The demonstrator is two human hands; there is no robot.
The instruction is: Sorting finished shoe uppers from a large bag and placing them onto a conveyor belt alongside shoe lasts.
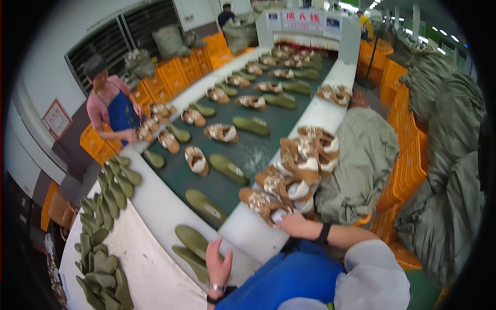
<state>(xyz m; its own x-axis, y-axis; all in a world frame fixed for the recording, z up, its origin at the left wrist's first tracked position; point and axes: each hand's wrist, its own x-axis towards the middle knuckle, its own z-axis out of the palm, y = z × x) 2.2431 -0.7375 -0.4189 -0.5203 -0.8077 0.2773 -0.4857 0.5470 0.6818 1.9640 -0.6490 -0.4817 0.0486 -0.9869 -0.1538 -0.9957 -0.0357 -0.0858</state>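
My right hand (293, 225), with a black band at the wrist, grips the heel end of a brown-and-white laced shoe upper (262, 202). That upper is the nearest in a row of similar shoe uppers (298, 166) on the white right-hand ledge. Lower left, my left hand (219, 264) is held up with its fingers stretched and nothing in them. Beside it, olive-green shoe lasts (190, 238) lie on the white near ledge. A green conveyor belt (248, 160) carries uppers and lasts side by side.
A heap of green lasts (101, 274) covers the left table. Across the belt, a person (114, 106) in a blue apron handles uppers. Orange crates (408, 155) and a grey-green cloth sack (359, 160) stand at the right. The belt meets a white machine housing (305, 26) at the far end.
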